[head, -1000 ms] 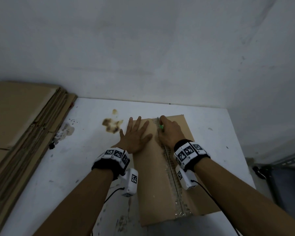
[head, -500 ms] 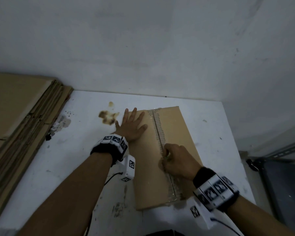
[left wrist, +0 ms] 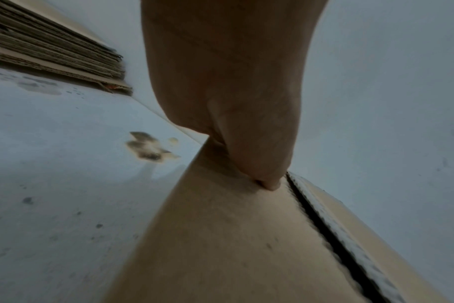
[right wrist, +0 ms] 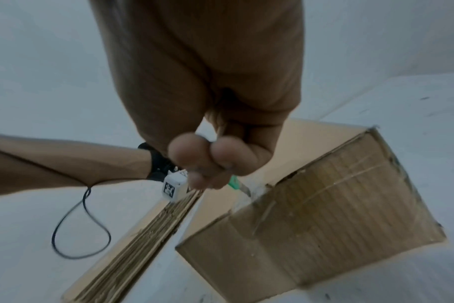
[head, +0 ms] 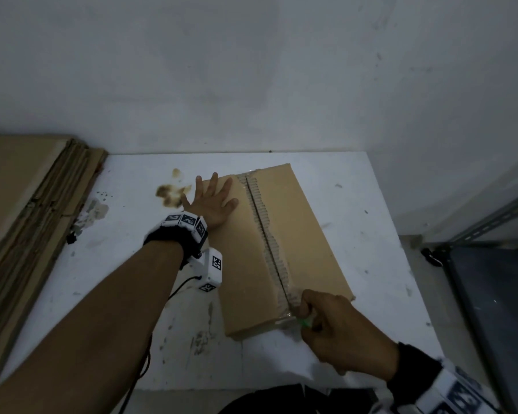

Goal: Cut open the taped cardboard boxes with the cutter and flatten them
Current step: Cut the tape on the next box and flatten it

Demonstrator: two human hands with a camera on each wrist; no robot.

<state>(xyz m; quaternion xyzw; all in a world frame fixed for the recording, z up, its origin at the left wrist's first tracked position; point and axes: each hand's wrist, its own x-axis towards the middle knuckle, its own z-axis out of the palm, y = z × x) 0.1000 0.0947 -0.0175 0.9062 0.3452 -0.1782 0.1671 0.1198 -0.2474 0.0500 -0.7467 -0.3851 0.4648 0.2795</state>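
No words, brand names or numbers are showing legibly anywhere. The only sign-like marks are the black-and-white square coded tags sitting on the left wristband [head: 186, 220] and on the small white camera block [head: 212, 269] below it, with blurred ones on the right wristband [head: 458, 392]. The box [head: 299, 234] is showing no readable print.

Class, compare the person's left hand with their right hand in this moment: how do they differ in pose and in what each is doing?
The left hand lies flat with spread fingers pressing the cardboard box near its far end; the right hand is curled round the green cutter.
The left hand holds nothing; the right hand holds the cutter at the near end of the taped seam.
Both wear marker wristbands.
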